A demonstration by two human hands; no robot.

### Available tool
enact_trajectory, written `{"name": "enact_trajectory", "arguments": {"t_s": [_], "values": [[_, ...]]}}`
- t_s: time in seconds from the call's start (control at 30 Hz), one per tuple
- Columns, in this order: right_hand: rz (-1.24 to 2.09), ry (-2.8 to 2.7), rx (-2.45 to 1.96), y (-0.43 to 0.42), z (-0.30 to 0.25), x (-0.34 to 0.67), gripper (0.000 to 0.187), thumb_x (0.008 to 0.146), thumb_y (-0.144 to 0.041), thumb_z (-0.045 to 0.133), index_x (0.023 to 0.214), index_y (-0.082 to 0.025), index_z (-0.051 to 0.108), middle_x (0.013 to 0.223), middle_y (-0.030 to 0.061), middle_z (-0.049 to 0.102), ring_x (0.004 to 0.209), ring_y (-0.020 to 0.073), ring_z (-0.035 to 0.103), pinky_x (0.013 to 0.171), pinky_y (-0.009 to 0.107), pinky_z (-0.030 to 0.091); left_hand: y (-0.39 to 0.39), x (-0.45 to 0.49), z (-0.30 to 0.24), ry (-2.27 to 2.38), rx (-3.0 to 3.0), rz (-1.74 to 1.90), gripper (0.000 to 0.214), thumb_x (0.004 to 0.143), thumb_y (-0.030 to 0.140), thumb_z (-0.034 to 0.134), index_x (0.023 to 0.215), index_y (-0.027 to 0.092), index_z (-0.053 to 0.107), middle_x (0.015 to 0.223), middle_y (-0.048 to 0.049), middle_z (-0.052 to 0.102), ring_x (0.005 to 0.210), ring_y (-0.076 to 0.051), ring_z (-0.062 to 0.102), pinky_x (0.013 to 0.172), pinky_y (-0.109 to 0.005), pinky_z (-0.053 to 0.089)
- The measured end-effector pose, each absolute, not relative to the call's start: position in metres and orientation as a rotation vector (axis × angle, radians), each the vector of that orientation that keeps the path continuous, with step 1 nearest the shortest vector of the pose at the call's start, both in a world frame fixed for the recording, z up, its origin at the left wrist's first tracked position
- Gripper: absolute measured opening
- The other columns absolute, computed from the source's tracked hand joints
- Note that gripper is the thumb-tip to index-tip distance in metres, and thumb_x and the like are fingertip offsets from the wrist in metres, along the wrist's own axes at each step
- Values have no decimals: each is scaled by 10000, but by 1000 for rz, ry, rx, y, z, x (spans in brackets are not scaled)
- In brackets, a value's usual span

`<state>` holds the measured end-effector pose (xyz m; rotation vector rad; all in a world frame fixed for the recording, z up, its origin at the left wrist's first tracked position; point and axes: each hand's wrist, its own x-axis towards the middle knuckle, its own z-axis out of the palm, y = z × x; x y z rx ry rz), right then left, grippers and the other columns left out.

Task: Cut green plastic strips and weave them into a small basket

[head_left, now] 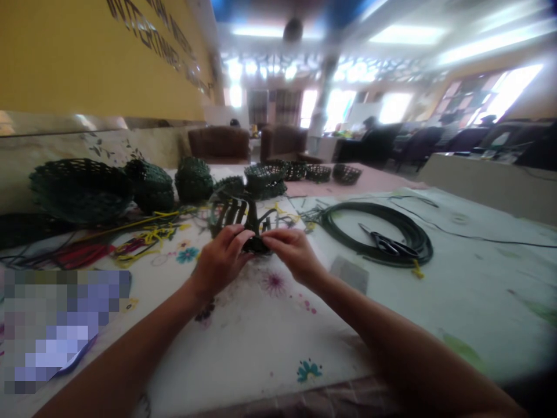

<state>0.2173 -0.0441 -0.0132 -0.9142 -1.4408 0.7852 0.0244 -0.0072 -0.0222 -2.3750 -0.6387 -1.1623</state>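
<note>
A half-woven dark green basket (243, 217) with upright loose strips stands on the flowered tablecloth (243, 325) in front of me. My left hand (221, 258) curls its fingers round the basket's lower left side. From the right, my right hand (293, 249) pinches the woven base, its fingertips almost touching those of the left hand. Both hands are closed on the weaving.
Several finished green baskets (82, 188) line the back left of the table, more sit farther back (319, 172). A coil of green strip (378, 229) with scissors (387, 242) on it lies to the right. Yellow and red strips (143, 238) lie at the left. Chairs and people are beyond.
</note>
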Motion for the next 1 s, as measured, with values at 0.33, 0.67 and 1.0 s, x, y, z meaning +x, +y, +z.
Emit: {"name": "enact_trajectory", "arguments": {"t_s": [0.33, 0.67, 1.0], "values": [[860, -1418, -925, -43, -22, 213, 129, 762, -274, 689, 820, -193, 770, 743, 8, 732, 654, 119, 616, 648, 253, 509, -1, 21, -28, -649, -2363, -1104, 233, 930, 296, 563, 1137, 206, 502, 1048, -98, 568, 896, -204, 608, 659, -290, 562], [474, -1698, -1055, -41, -26, 215, 149, 850, -225, 610, 788, -162, 730, 693, 11, 711, 637, 133, 621, 612, 230, 469, 9, 15, -33, -600, -2417, -1048, 226, 937, 280, 543, 1143, 202, 498, 1038, -100, 575, 901, -205, 624, 705, -302, 567], [519, -1569, -1025, -41, -38, 209, 171, 857, -232, 586, 815, -167, 738, 752, 28, 736, 676, 154, 649, 647, 250, 496, -1, 19, -34, -688, -2404, -972, 382, 948, 341, 534, 1322, 267, 526, 1247, -150, 581, 927, -217, 690, 642, -275, 587]]}}
